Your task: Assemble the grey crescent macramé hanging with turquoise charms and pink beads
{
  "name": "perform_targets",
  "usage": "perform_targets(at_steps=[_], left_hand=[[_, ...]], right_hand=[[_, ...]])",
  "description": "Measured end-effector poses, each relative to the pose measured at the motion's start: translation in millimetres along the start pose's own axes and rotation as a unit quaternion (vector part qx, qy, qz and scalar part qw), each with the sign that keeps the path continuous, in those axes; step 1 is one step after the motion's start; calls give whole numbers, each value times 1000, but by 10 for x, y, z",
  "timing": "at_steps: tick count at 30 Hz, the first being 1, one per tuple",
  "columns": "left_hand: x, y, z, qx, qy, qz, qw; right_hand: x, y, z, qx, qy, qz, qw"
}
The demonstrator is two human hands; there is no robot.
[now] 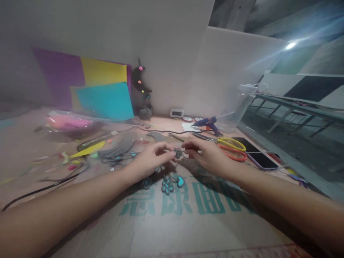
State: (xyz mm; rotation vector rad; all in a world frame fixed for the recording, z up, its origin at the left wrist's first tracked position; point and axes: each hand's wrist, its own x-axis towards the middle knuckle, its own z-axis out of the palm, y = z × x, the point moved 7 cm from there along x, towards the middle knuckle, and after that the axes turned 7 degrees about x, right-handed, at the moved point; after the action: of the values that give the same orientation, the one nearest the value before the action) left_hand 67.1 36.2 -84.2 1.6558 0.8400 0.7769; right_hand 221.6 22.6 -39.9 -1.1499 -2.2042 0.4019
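Observation:
Above the middle of the table, my left hand [153, 160] pinches a small dark grey piece [177, 153] between thumb and fingertips. My right hand [206, 154] is closed at the right edge of the same piece, fingertips pressed together where a thin dark end meets them. The exact shape of the piece is partly covered by the fingers. Just below the hands lie a flower-shaped ornament [167, 186] and a heart-shaped ornament [181, 181], both dark-edged with turquoise centres. More dark cords and turquoise bits show beside my left wrist.
Scissors [231, 144] with yellow and orange handles and a blue glue gun [208, 123] lie beyond my right hand, near a phone [262, 160]. Coloured sheets [104, 100] lean at the back left. Dark grey strips [118, 152] and scraps cover the left side.

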Motion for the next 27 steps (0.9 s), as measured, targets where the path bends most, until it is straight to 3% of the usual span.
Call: perform_targets(at_steps=[11, 16, 21, 27], left_hand=[[-15, -74, 88, -13, -77, -26, 997], [13, -99, 20, -111, -52, -40, 992], [39, -88, -68, -186, 10, -77, 980], [-28, -66, 52, -218, -32, -139, 966]], right_hand=[[-37, -103, 43, 12, 34, -68, 997], [-113, -49, -25, 7, 102, -92, 990], [-173, -102, -8, -50, 88, -153, 983], [-239, -187, 45, -99, 63, -231, 966]])
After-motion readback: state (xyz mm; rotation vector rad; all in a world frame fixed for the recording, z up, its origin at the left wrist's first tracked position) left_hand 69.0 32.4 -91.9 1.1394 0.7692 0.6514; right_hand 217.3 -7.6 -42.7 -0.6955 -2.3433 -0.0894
